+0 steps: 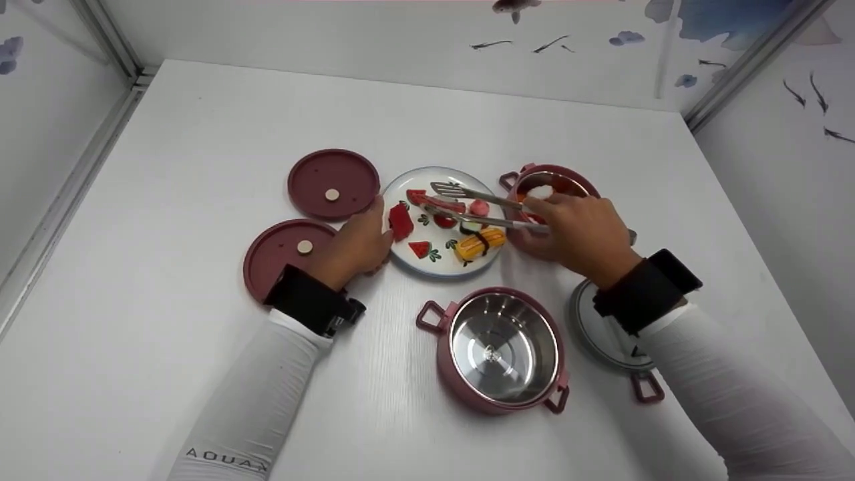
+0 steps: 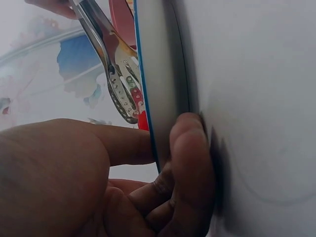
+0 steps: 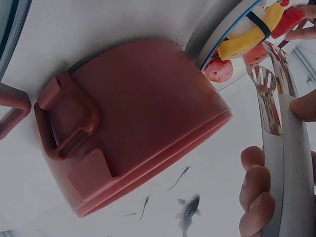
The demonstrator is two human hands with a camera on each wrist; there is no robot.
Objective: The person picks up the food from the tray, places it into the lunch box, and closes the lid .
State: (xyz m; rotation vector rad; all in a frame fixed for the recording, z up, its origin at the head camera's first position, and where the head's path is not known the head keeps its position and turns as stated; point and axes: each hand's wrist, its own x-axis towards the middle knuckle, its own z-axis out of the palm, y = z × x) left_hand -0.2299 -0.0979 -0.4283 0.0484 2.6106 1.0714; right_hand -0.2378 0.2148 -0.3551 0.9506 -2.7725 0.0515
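My left hand (image 1: 361, 237) pinches the left rim of a round plate (image 1: 434, 267), thumb over the edge and fingers below in the left wrist view. My right hand (image 1: 578, 230) grips metal serving tongs (image 1: 494, 198) by their pale handles (image 3: 291, 163). The slotted tong heads are spread over the plate, around a pink-red food piece (image 1: 446, 204). Also on the plate lie a yellow piece with a dark band (image 1: 481, 244), a red piece (image 1: 401, 222) and a pink ball (image 1: 478, 208). Watermelon pictures decorate its surface.
Behind my right hand stands a small red pot (image 1: 568, 175) with white and orange contents. Nearer me is a steel-lined pot (image 1: 497, 347). Two dark red lids (image 1: 334, 174) lie at left. A glass lid (image 1: 601, 327) is partly under my right forearm.
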